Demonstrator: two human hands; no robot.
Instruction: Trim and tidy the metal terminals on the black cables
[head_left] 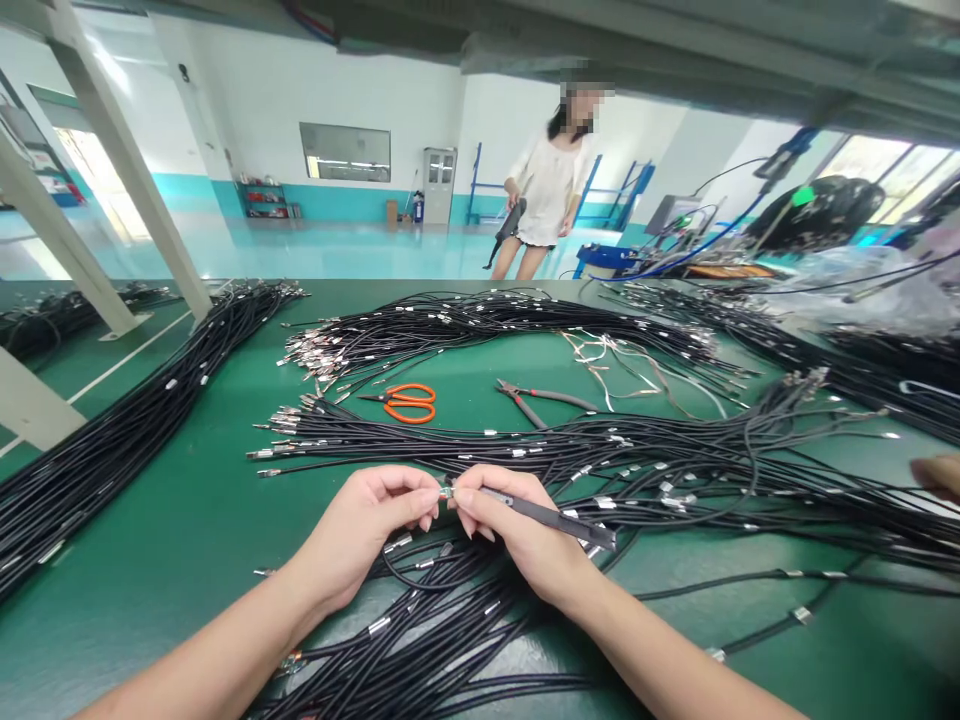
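My left hand [390, 510] pinches the end of a black cable between thumb and forefinger. A small, shiny cable end [447, 492] with a hint of green shows between my two hands. In my right hand [517, 515] are black tweezers [559, 518], held like a pen, their broad end pointing down to the right. Their tips meet the cable end, though my fingers partly hide the contact. Below and behind my hands lie bundles of black cables [442, 640] with metal terminals and white labels. Beyond them are orange-handled scissors [409, 402] and cutting pliers [536, 400].
More cable bundles lie at the left [150, 430] and across the back [480, 318] of the green table [202, 530]. Loose pale strips [600, 355] rest behind the pliers. Another person's hand [937, 475] appears at the right edge. A person [551, 185] stands beyond the table.
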